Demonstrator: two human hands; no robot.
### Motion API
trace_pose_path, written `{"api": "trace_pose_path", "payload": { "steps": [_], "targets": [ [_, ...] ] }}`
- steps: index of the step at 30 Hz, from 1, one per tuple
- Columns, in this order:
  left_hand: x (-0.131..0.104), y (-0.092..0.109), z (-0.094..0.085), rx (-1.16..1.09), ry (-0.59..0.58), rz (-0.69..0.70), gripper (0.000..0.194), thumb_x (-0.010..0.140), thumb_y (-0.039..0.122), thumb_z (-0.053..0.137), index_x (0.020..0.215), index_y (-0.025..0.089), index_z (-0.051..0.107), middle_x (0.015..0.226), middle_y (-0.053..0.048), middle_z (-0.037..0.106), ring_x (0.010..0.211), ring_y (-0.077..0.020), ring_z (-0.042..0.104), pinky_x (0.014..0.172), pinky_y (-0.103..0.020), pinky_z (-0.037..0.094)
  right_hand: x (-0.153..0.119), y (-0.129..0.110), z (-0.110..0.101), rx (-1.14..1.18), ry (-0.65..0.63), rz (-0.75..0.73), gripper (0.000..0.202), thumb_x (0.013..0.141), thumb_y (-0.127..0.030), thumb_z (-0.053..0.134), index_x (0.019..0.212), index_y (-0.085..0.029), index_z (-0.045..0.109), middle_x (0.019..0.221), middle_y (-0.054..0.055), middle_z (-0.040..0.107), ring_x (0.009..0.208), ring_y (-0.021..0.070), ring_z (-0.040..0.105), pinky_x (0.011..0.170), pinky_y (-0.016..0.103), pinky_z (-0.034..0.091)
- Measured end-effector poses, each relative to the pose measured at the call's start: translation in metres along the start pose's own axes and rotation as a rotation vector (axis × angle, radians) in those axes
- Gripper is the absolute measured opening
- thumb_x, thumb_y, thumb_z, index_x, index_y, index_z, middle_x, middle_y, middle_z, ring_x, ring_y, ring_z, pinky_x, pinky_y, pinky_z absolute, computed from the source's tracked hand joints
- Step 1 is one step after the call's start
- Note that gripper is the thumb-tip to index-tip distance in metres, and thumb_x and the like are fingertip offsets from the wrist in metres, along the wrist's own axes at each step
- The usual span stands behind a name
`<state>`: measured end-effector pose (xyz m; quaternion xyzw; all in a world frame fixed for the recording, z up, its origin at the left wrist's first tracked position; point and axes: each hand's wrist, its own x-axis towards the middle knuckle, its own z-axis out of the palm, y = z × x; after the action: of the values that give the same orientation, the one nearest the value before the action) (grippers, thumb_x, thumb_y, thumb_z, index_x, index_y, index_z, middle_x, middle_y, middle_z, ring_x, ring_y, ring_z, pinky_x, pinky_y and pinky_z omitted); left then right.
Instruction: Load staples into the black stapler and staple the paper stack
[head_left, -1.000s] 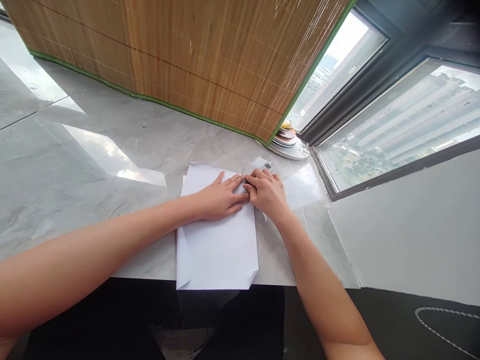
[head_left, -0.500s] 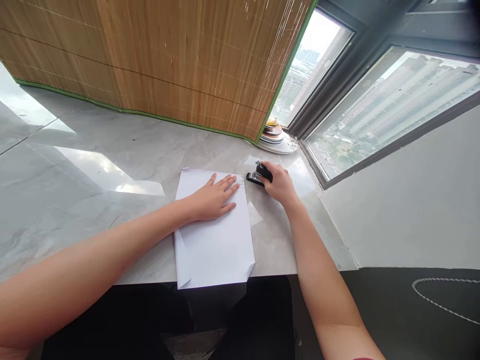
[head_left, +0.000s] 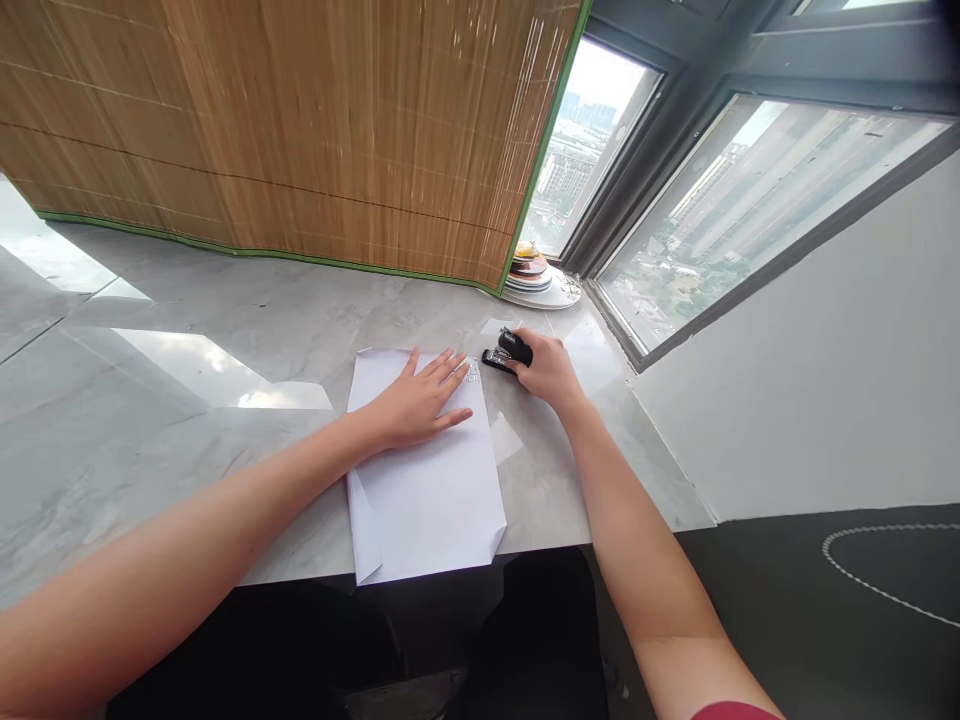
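Note:
A white sheet of paper (head_left: pixel 435 510) lies on the grey marble surface, its lower corners folded or curled and its bottom edge at the front edge. My left hand (head_left: pixel 422 400) rests flat on its upper part with the fingers spread. Several staples, or small metal marks, show near the paper's top right corner, by my fingertips. Just right of that corner, a black stapler (head_left: pixel 513 348) is held in my right hand (head_left: pixel 546 368), fingers wrapped round its rear. The stapler's jaws are apart, and no paper shows between them.
A bamboo blind with green edging (head_left: pixel 337 140) stands along the back. Stacked plates (head_left: pixel 536 285) sit in the corner by the window (head_left: pixel 675 250). A white wall (head_left: pixel 810 370) rises on the right. A pale cord (head_left: pixel 862 590) hangs at the lower right.
The camera view has shifted slightly. The stapler in my right hand appears a little closer to the paper's top right corner. My left hand stays flat on the paper.

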<state>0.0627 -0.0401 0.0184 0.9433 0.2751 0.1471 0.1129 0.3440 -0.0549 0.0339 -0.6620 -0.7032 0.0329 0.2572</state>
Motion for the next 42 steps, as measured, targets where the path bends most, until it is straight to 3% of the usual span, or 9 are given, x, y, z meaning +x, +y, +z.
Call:
{"api": "trace_pose_path", "payload": {
  "steps": [4, 7, 10, 19, 24, 31, 35, 38, 42],
  "targets": [
    [0.005, -0.029, -0.021, -0.316, 0.466, -0.153, 0.034, 0.102, 0.051, 0.056, 0.094, 0.022, 0.074, 0.112, -0.012, 0.076, 0.112, -0.0300, 0.068, 0.106, -0.045, 0.047, -0.002, -0.014, -0.002, 0.052, 0.098, 0.000, 0.035, 0.087, -0.030, 0.075, 0.122, -0.026, 0.073, 0.110, 0.007, 0.079, 0.099, 0.0306, 0.071, 0.090, 0.043, 0.054],
    [0.003, -0.062, -0.033, -0.793, 0.920, -0.408, 0.057, 0.101, 0.047, 0.060, 0.054, 0.023, 0.038, 0.056, -0.001, 0.043, 0.058, -0.0164, 0.048, 0.063, -0.031, 0.042, -0.009, -0.045, -0.001, 0.199, 0.151, -0.085, 0.033, 0.089, -0.033, 0.075, 0.121, -0.023, 0.072, 0.108, 0.007, 0.079, 0.096, 0.0275, 0.071, 0.091, 0.040, 0.054],
    [-0.002, -0.088, -0.041, -1.233, 1.164, -0.432, 0.061, 0.100, 0.040, 0.058, 0.053, 0.023, 0.023, 0.052, 0.004, 0.020, 0.048, -0.0113, 0.020, 0.050, -0.030, 0.023, -0.022, -0.086, 0.009, 0.332, 0.048, -0.183, 0.029, 0.088, -0.033, 0.076, 0.115, -0.023, 0.071, 0.104, 0.005, 0.078, 0.093, 0.0249, 0.071, 0.088, 0.036, 0.053],
    [-0.004, -0.090, -0.047, -1.463, 1.129, -0.409, 0.058, 0.093, 0.034, 0.065, 0.058, 0.022, 0.020, 0.053, 0.005, 0.018, 0.045, -0.0100, 0.022, 0.047, -0.031, 0.021, -0.040, -0.132, 0.041, 0.359, -0.155, -0.316, 0.027, 0.090, -0.037, 0.075, 0.113, -0.025, 0.067, 0.107, 0.005, 0.072, 0.093, 0.0219, 0.064, 0.082, 0.033, 0.048],
    [-0.005, -0.094, -0.048, -1.536, 1.150, -0.419, 0.059, 0.089, 0.037, 0.068, 0.060, 0.022, 0.018, 0.053, 0.006, 0.019, 0.044, -0.0093, 0.023, 0.046, -0.031, 0.022, -0.029, -0.059, 0.011, 0.591, 0.006, -0.139, 0.056, 0.099, -0.058, 0.061, 0.061, -0.023, 0.039, 0.059, -0.004, 0.037, 0.058, 0.0119, 0.035, 0.058, 0.028, 0.032],
    [-0.005, -0.099, -0.049, -1.588, 1.155, -0.385, 0.062, 0.086, 0.041, 0.069, 0.061, 0.021, 0.016, 0.054, 0.006, 0.019, 0.044, -0.0082, 0.024, 0.045, -0.030, 0.023, -0.023, 0.046, -0.008, 1.038, 0.268, 0.390, 0.068, 0.086, -0.065, 0.069, 0.057, -0.027, 0.019, 0.051, -0.008, 0.017, 0.047, 0.0105, 0.017, 0.044, 0.029, 0.020],
    [-0.005, -0.101, -0.049, -1.578, 1.148, -0.425, 0.062, 0.086, 0.045, 0.068, 0.061, 0.022, 0.017, 0.054, 0.006, 0.018, 0.045, -0.0084, 0.024, 0.045, -0.028, 0.024, -0.026, 0.014, -0.012, 0.909, 0.236, 0.331, 0.061, 0.089, -0.075, 0.061, 0.060, -0.026, 0.040, 0.057, -0.004, 0.039, 0.051, 0.0130, 0.040, 0.049, 0.028, 0.038],
    [-0.004, -0.102, -0.048, -1.561, 1.156, -0.483, 0.063, 0.086, 0.050, 0.069, 0.062, 0.022, 0.017, 0.053, 0.006, 0.019, 0.046, -0.0085, 0.023, 0.046, -0.027, 0.024, -0.034, -0.045, -0.009, 0.739, -0.055, 0.055, 0.052, 0.088, -0.075, 0.066, 0.093, -0.024, 0.070, 0.101, 0.006, 0.072, 0.098, 0.0222, 0.069, 0.083, 0.035, 0.057],
    [-0.004, -0.103, -0.046, -1.568, 1.147, -0.466, 0.067, 0.088, 0.055, 0.069, 0.062, 0.022, 0.017, 0.054, 0.007, 0.020, 0.046, -0.0084, 0.023, 0.047, -0.027, 0.024, -0.046, -0.118, 0.013, 0.568, -0.327, -0.156, 0.054, 0.088, -0.047, 0.078, 0.138, -0.029, 0.066, 0.139, 0.007, 0.069, 0.128, 0.0254, 0.064, 0.107, 0.041, 0.053]
  ]
}}
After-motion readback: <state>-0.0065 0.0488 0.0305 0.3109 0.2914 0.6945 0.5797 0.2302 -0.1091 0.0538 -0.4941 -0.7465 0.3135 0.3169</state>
